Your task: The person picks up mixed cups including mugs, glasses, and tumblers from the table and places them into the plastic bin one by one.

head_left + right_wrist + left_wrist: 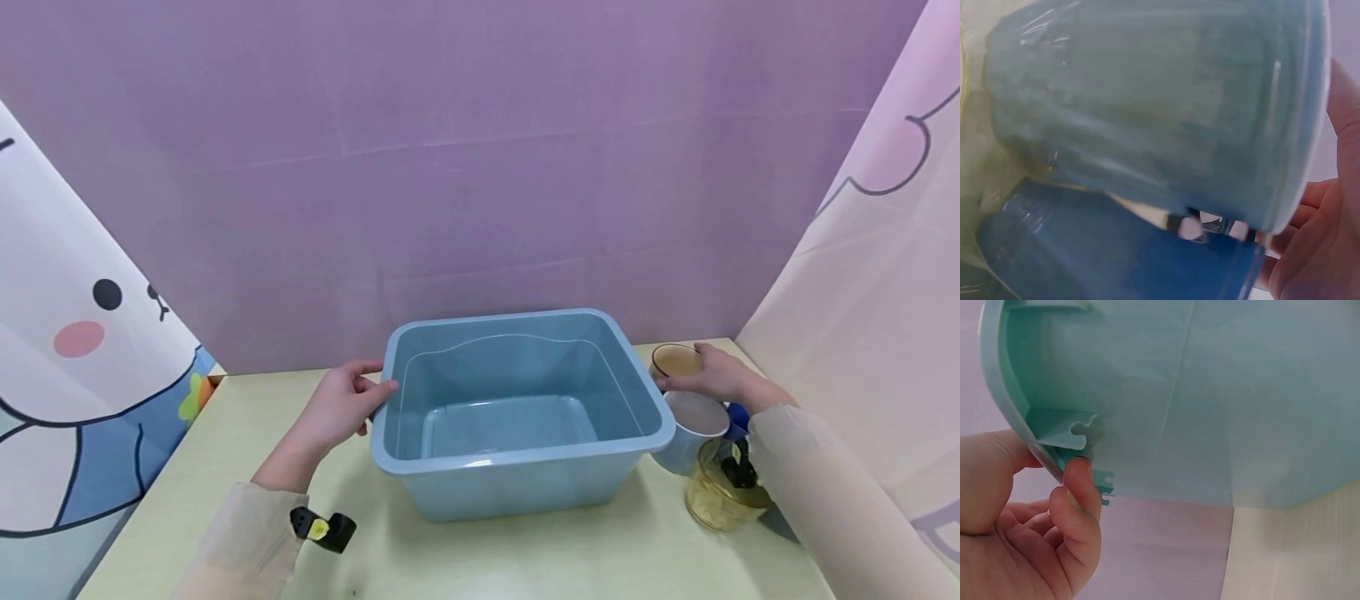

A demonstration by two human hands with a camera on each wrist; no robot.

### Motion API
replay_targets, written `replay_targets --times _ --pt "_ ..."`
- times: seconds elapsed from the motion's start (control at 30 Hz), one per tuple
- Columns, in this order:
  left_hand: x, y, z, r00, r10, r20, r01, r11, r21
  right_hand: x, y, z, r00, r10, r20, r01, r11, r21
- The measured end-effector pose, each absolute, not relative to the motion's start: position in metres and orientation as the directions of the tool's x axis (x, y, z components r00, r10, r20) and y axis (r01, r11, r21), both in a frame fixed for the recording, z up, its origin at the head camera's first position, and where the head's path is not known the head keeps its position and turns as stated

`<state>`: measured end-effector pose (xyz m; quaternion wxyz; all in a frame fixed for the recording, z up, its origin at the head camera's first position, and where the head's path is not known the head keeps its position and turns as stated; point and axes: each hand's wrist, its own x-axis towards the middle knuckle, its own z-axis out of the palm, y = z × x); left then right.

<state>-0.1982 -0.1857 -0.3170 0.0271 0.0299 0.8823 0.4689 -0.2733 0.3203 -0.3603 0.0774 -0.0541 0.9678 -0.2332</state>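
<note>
A light blue plastic basin (517, 492) stands on the table. My left hand (341, 408) pinches its left rim, the thumb on one side and fingers curled under the lip, as the left wrist view shows. At the back right, my right hand (712, 375) grips the rim of a cup with a beige inside and dark edge (675, 361). In front of that cup stands a pale blue cup (678, 450), large in the right wrist view, with a dark blue cup (1116, 244) beside it. The held cup is mostly hidden.
A yellowish see-through cup (723, 500) stands at the right, under my right forearm. The pale table (480, 567) ends at a purple cloth wall (480, 167) behind the basin. Printed cloth (885, 333) hangs at both sides.
</note>
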Motion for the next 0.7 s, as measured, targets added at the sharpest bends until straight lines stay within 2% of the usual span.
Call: replay_targets --times 0.7 --pt "-0.1985 -0.1841 -0.3184 -0.997 0.066 -0.027 0.013 0.545 0.838 -0.2778 0.3180 -0.3612 -0.991 -0.114 -0.077 -0.070 0.899 -0.432"
